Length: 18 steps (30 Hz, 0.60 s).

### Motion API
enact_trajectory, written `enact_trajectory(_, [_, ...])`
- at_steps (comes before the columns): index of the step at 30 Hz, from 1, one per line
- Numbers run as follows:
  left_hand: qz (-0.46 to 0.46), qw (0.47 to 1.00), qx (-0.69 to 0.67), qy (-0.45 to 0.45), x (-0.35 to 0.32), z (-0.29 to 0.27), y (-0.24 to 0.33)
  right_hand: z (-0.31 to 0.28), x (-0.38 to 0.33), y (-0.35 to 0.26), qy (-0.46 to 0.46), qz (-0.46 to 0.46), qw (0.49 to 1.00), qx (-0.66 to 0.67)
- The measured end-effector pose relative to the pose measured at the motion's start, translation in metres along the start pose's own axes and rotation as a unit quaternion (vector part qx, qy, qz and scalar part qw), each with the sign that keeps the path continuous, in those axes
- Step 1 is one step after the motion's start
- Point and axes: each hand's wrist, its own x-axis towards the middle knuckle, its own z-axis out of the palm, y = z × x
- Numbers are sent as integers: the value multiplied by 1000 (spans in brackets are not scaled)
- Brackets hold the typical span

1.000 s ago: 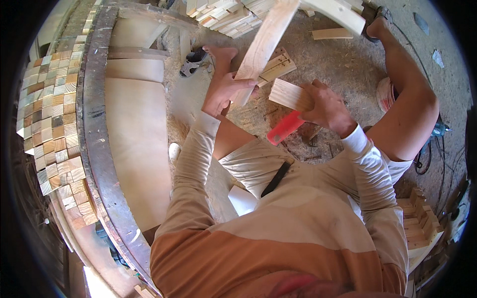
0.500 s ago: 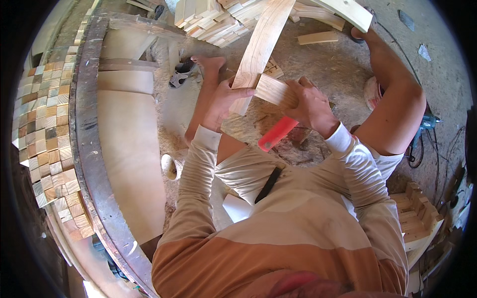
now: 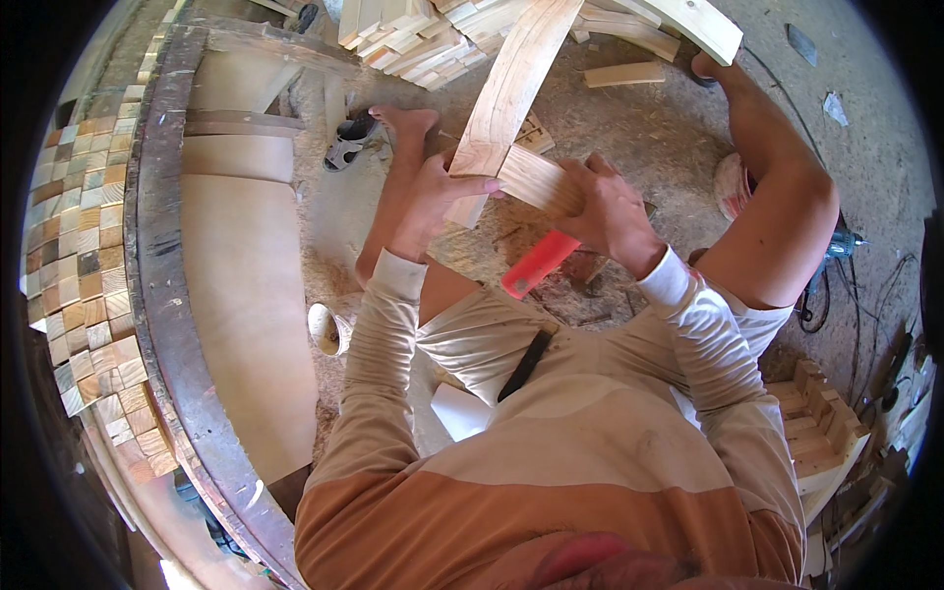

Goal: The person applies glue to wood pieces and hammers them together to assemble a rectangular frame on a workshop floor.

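Observation:
My left hand is closed around the lower part of a long pale wooden board, its thumb lying across the joint. The shorter wooden board meets the long one at an angle, end against its side edge. Gripping that short board's far end is my right hand, the fingers wrapped over it. Below my right hand is a flat red piece with a rounded end; whether the hand also touches it cannot be seen.
Stacked wooden pieces stand ahead. At left is a dark-edged bench beside rows of wood blocks. A power drill with cables lies at right, near a slatted wooden piece. A white cup is by my left leg.
The view has shifted slightly, so most things sit a little further left. Both hands keep their hold, and the two boards remain together at nearly the same angle.

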Motion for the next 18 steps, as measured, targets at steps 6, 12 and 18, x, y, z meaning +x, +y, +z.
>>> enact_trajectory(6, [-9, 1000, 1, -6, 3, -7, -8, 4, 2, -1, 14, -10, 1000, -5])
enact_trajectory(12, [-20, 1000, 0, -12, 6, -1, -9, -3, 21, -8, -33, 18, 992, 120])
enact_trajectory(18, [-29, 999, 13, -26, 7, 7, -14, 6, 49, -12, -71, 54, 970, 228])
